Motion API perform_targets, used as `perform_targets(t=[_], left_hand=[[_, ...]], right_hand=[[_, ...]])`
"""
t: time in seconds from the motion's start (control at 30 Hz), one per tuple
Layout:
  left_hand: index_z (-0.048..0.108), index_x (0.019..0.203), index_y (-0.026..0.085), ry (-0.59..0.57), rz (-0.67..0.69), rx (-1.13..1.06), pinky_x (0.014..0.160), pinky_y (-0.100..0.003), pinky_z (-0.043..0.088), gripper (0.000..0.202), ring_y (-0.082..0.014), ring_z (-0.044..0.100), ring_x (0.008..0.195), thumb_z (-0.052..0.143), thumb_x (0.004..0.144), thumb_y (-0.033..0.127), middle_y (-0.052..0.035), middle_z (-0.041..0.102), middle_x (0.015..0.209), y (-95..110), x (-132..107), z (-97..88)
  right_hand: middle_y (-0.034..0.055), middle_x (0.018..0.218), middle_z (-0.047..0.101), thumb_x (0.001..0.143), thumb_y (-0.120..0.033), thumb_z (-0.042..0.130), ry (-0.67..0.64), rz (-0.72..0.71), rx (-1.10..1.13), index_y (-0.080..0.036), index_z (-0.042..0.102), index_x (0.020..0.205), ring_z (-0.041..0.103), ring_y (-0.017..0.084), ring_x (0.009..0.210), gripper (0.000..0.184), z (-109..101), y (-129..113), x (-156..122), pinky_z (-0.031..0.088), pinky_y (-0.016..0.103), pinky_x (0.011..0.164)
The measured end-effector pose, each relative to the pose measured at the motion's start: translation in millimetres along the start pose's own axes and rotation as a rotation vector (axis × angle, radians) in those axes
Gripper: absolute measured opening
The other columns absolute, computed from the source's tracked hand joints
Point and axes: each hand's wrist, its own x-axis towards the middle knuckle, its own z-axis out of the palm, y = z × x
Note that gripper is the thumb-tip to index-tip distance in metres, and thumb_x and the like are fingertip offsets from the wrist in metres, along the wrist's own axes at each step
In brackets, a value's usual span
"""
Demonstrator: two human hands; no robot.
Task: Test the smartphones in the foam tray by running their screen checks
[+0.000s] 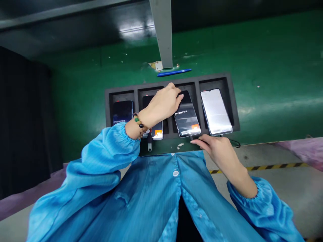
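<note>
A black foam tray (233,111) holds several smartphones in separate compartments. My left hand (163,102) reaches over the second smartphone (157,129), its fingers closed at the top left edge of the third smartphone (188,117). White text and an orange patch show on that phone's dark screen. At its bottom edge, my right hand (218,148) pinches a small dark plug, mostly hidden by the fingers. To the right lies a smartphone (216,112) with a bright white screen. A dark-screened smartphone (122,111) rests in the leftmost compartment, partly behind my left wrist.
A small stick-like adapter (149,144) hangs from the second phone's lower end. Behind the tray, a blue pen (174,72) lies before a grey metal post (164,37) on the green tabletop (272,80). A black cable loop (236,144) sticks out at the front edge.
</note>
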Motion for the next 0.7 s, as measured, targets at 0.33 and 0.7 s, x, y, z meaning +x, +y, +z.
perform_targets(t=[0.33,0.7], left_hand=[[0.079,0.108,0.021,-0.001,0.022,-1.162,0.112,-0.04,0.056,0.054,-0.0242,0.071,0.118,0.039,0.116,0.057,-0.01,0.077,0.118,52,-131,-21.4],[0.047,0.159,0.031,-0.014,0.099,-0.82,0.135,-0.046,0.041,0.047,-0.0218,0.046,0.157,0.042,0.116,0.048,-0.0111,0.054,0.163,24,-170,-8.9]], right_hand=[[0.0092,0.12,0.079,0.103,-0.039,0.077,0.274,-0.263,0.507,-0.02,0.066,0.131,0.077,0.023,0.112,0.035,-35,-76,-5,0.063,0.035,0.099],[0.0008,0.087,0.073,0.114,-0.034,0.049,-0.213,0.006,0.883,-0.027,0.06,0.126,0.069,0.017,0.07,0.018,-31,-108,-8,0.061,0.028,0.066]])
